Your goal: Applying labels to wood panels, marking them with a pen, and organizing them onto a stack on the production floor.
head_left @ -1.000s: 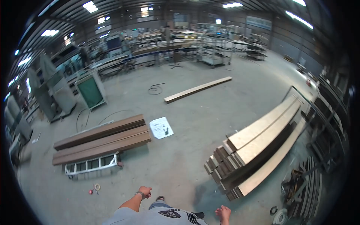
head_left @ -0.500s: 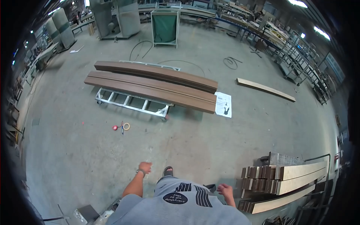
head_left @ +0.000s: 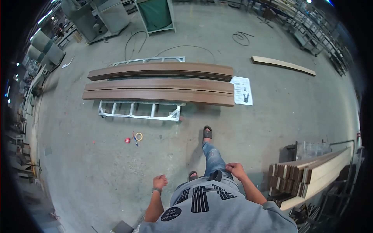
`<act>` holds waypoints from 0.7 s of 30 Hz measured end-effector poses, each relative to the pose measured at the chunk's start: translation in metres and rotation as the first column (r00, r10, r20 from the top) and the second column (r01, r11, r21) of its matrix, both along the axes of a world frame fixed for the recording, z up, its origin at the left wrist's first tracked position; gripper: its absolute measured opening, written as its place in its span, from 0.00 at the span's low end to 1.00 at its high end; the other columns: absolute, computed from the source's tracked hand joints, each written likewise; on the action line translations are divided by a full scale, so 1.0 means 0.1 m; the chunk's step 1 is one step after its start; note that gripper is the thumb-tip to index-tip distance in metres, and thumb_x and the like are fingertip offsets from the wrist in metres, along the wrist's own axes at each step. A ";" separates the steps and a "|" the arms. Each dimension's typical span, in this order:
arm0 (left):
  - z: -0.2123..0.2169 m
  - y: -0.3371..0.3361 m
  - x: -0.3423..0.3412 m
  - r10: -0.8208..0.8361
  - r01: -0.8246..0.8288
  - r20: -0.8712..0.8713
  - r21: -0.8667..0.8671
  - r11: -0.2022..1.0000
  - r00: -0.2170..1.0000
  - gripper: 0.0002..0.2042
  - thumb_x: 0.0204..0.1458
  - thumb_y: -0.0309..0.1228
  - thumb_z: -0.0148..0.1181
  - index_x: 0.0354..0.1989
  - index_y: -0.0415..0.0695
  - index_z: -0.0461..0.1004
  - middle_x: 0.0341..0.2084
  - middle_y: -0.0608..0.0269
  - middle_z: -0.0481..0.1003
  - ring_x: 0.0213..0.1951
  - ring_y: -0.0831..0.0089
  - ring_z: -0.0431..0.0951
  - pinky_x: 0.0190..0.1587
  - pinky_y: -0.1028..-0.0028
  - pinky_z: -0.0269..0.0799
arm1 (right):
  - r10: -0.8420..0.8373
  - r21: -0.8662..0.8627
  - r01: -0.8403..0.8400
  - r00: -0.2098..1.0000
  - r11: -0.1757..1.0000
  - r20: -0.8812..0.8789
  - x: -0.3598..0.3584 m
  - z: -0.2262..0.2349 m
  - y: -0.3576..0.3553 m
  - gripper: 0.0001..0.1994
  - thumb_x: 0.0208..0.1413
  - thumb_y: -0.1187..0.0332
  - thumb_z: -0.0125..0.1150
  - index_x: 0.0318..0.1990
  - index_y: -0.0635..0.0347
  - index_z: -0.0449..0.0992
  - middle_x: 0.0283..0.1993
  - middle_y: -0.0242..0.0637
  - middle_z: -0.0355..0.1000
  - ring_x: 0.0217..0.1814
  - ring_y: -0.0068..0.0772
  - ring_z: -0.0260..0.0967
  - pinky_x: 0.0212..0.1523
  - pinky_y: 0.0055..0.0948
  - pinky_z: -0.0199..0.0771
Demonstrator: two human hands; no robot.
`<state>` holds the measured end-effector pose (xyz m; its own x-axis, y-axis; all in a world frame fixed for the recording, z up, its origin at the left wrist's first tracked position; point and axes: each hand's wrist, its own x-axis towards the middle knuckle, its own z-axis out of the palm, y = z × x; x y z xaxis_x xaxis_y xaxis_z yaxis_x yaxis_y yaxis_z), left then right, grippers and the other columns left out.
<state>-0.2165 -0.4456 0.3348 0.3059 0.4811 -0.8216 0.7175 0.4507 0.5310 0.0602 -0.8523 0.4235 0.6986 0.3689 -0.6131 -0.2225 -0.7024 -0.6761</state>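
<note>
My left hand (head_left: 159, 181) hangs in front of me at the left, its fingers loosely curled and a little apart, with a band on the wrist. My right hand (head_left: 235, 169) is beside my right thigh, its fingers likewise loosely bent and holding nothing visible. Ahead of me, long brown panels (head_left: 159, 95) lie side by side on low silver metal frames (head_left: 142, 117). A white printed sheet (head_left: 241, 91) is by their right end. On the floor nearer to me are a red tape measure (head_left: 127, 140), a yellow tape roll (head_left: 139, 136) and a blue pen (head_left: 136, 142).
To my right stands a stack of brown and pale boards (head_left: 307, 176) on a cart. A pale wooden beam (head_left: 283, 65) lies farther off at the right. A black cable (head_left: 241, 38) and a green-fronted bin (head_left: 156, 15) are at the back.
I have stepped forward, my right foot now planted ahead. The panels and the small items sit closer to me, and my right hand has come to my thigh.
</note>
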 end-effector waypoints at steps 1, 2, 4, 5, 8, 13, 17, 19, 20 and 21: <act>0.01 -0.07 0.10 -0.011 0.011 -0.017 -0.023 1.000 1.000 0.16 0.59 0.41 0.58 0.45 0.40 0.75 0.30 0.55 0.80 0.24 0.67 0.80 0.24 0.69 0.77 | -0.149 0.078 0.156 0.985 0.985 -0.089 0.24 -0.13 0.10 0.16 0.51 0.62 0.67 0.45 0.59 0.83 0.36 0.40 0.81 0.36 0.29 0.78 0.42 0.29 0.77; 0.04 -0.14 0.22 -0.011 0.008 -0.057 -0.045 0.999 0.998 0.15 0.58 0.40 0.59 0.44 0.40 0.76 0.30 0.56 0.80 0.23 0.67 0.80 0.23 0.68 0.76 | -0.284 0.137 0.312 0.940 0.940 -0.190 0.47 -0.25 0.20 0.15 0.51 0.63 0.66 0.44 0.60 0.83 0.34 0.40 0.81 0.34 0.28 0.78 0.40 0.28 0.77; 0.15 -0.16 0.37 -0.057 0.045 -0.150 -0.082 0.996 0.987 0.15 0.58 0.39 0.60 0.43 0.37 0.76 0.29 0.55 0.80 0.23 0.67 0.80 0.23 0.68 0.75 | -0.276 0.125 0.303 0.941 0.945 -0.195 0.87 -0.31 0.41 0.14 0.51 0.64 0.66 0.43 0.61 0.83 0.31 0.40 0.80 0.31 0.25 0.77 0.36 0.26 0.76; 0.23 -0.14 0.56 -0.044 0.031 -0.162 -0.079 0.996 0.986 0.15 0.58 0.39 0.60 0.43 0.37 0.76 0.29 0.55 0.80 0.23 0.67 0.80 0.23 0.68 0.75 | -0.214 0.074 0.222 0.972 0.972 -0.100 1.11 -0.31 0.50 0.15 0.50 0.64 0.66 0.43 0.61 0.83 0.30 0.40 0.80 0.31 0.26 0.77 0.36 0.26 0.76; 0.46 0.09 0.68 -0.043 0.003 -0.276 -0.142 0.990 0.960 0.22 0.56 0.48 0.62 0.36 0.35 0.78 0.22 0.53 0.79 0.22 0.64 0.80 0.24 0.67 0.75 | -0.019 -0.004 0.019 0.993 1.000 -0.120 1.80 -0.11 0.83 0.17 0.47 0.61 0.68 0.44 0.59 0.83 0.34 0.40 0.81 0.35 0.29 0.79 0.40 0.28 0.78; 1.18 0.42 2.00 -0.404 0.458 -0.318 0.116 0.882 0.858 0.27 0.51 0.55 0.66 0.28 0.35 0.77 0.18 0.59 0.76 0.20 0.69 0.78 0.25 0.69 0.76 | 0.563 0.035 -0.568 0.803 0.822 -0.198 2.61 -0.01 1.19 0.19 0.42 0.60 0.70 0.43 0.58 0.84 0.40 0.42 0.81 0.42 0.35 0.79 0.47 0.30 0.76; 1.44 0.73 2.28 -0.367 0.364 -0.072 -0.053 0.930 0.927 0.20 0.57 0.46 0.62 0.27 0.39 0.76 0.17 0.62 0.75 0.20 0.74 0.77 0.23 0.70 0.76 | 0.563 0.067 -0.570 0.777 0.819 -0.282 2.96 0.11 1.67 0.19 0.41 0.61 0.71 0.43 0.58 0.84 0.40 0.43 0.81 0.43 0.36 0.79 0.47 0.30 0.76; 1.64 0.81 2.54 -0.396 0.390 0.005 -0.185 0.902 0.918 0.17 0.60 0.41 0.60 0.25 0.40 0.73 0.16 0.63 0.74 0.18 0.75 0.75 0.21 0.70 0.74 | 0.507 0.039 -0.519 0.814 0.854 -0.284 3.08 0.06 1.79 0.14 0.42 0.65 0.72 0.38 0.59 0.84 0.36 0.42 0.81 0.38 0.33 0.79 0.42 0.30 0.77; 1.70 0.87 2.62 -0.458 0.451 -0.007 -0.154 0.879 0.889 0.17 0.60 0.40 0.60 0.23 0.41 0.70 0.15 0.64 0.73 0.18 0.76 0.75 0.21 0.71 0.73 | 0.488 0.014 -0.504 0.828 0.863 -0.277 3.12 0.07 1.87 0.12 0.42 0.67 0.72 0.36 0.60 0.84 0.35 0.42 0.81 0.36 0.33 0.79 0.40 0.30 0.77; 1.70 0.97 2.70 -0.481 0.475 -0.004 -0.157 0.866 0.877 0.17 0.60 0.40 0.59 0.23 0.41 0.70 0.15 0.63 0.72 0.18 0.75 0.75 0.21 0.71 0.73 | 0.497 0.018 -0.503 0.846 0.864 -0.194 3.15 0.06 1.95 0.10 0.42 0.68 0.71 0.33 0.61 0.84 0.31 0.42 0.80 0.32 0.33 0.78 0.37 0.30 0.77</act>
